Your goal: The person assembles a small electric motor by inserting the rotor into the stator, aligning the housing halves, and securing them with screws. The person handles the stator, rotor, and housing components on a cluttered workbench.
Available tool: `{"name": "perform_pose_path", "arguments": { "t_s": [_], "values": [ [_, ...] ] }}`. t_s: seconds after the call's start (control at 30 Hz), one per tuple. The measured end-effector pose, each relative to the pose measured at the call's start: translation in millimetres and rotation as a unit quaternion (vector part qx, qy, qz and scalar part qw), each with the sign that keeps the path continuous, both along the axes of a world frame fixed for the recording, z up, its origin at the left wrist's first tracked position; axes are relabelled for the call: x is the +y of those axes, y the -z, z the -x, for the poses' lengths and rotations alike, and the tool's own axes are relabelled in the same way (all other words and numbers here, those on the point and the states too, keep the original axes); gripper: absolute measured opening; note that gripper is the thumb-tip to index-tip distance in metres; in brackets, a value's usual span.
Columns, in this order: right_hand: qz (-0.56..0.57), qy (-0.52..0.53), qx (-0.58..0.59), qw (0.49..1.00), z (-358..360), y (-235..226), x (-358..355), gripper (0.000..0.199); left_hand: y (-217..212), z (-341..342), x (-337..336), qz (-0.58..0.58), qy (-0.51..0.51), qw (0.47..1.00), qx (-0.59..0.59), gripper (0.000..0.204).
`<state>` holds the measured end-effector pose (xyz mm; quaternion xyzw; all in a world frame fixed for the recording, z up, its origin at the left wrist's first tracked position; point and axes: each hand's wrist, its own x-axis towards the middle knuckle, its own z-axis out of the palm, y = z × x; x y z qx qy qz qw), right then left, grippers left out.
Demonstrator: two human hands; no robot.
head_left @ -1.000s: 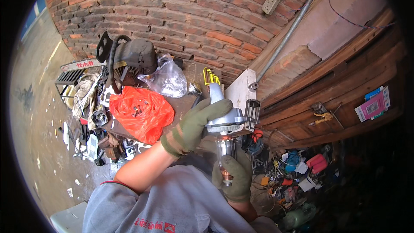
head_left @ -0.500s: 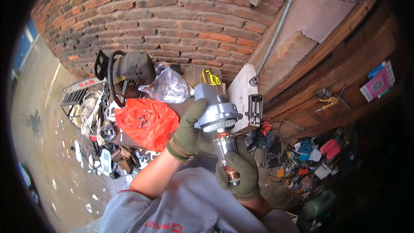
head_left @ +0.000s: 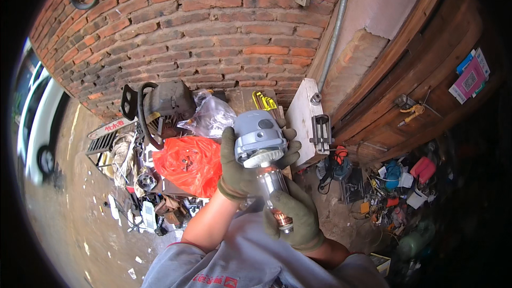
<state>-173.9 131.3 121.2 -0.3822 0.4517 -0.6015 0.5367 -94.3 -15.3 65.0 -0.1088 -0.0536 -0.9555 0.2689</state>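
My left hand (head_left: 238, 168), in an olive glove, is wrapped round a grey metal gear housing (head_left: 260, 134) of a power tool, its fingers showing on both sides. A pale toothed fan ring (head_left: 263, 157) sits at the housing's lower opening. From there a motor armature (head_left: 271, 182) with copper windings runs down toward me. My right hand (head_left: 295, 216), gloved alike, is closed round the armature's lower half, covering part of it. Housing and armature are in line, held up in front of my chest.
Behind my hands, a bench carries a red plastic bag (head_left: 188, 165), a clear plastic bag (head_left: 209, 117), a chainsaw (head_left: 165, 101) and yellow-holdered hex keys (head_left: 262, 100). A white box (head_left: 306, 122) with a clamp stands right of them. Scrap parts (head_left: 394, 192) litter the right-hand floor.
The housing has turned so more of its rounded top shows, and my left fingers now reach round its right side. My right hand stays on the armature. My view has shifted, showing a white vehicle.
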Motion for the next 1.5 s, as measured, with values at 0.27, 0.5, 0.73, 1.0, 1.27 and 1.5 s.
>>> {"name": "perform_pose_path", "arguments": {
  "t_s": [0.27,0.5,0.73,1.0,1.27,1.5],
  "values": [
    [-0.067,-0.014,-0.161,0.985,-5,2,2,0.044,6,1,-7,0.035,-0.014,0.999,-0.007,0.093],
    [0.005,0.007,-0.068,0.998,-10,6,1,0.034,-1,1,2,0.042,-0.061,0.993,-0.088,0.098],
    [-0.015,-0.006,-0.017,1.000,-10,6,4,0.044,0,1,4,0.056,-0.064,0.993,-0.082,0.098],
    [-0.041,-0.014,-0.065,0.997,-5,-4,5,0.049,6,0,-6,0.073,-0.031,0.994,-0.074,0.097],
    [0.009,0.025,0.029,0.999,0,0,7,0.041,4,-1,-3,0.073,-0.050,0.987,-0.136,0.095],
    [-0.079,0.060,0.053,0.994,2,3,9,0.028,1,6,6,0.041,-0.046,0.993,-0.101,0.100]
  ]
}}
